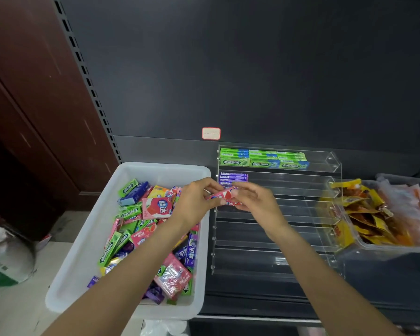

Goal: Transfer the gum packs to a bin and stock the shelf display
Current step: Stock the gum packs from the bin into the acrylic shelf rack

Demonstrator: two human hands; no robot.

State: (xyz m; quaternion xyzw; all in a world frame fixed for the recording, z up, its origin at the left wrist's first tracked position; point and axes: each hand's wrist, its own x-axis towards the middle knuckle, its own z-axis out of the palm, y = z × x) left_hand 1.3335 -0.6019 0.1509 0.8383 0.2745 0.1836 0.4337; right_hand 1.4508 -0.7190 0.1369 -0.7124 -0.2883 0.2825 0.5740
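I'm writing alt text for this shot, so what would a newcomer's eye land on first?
Both hands meet mid-frame, the left hand and right hand pinching a slim red-and-white gum pack. At left, a white plastic bin brims with jumbled colourful packs. Behind the hands, a clear acrylic tiered display holds green Doublemint packs on its top tier.

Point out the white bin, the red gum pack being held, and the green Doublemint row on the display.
white bin (141,169), head view, bare back wall.
red gum pack (220,194), head view, middle of the pack between both hands.
green Doublemint row (263,163), head view, front face of the middle pack.
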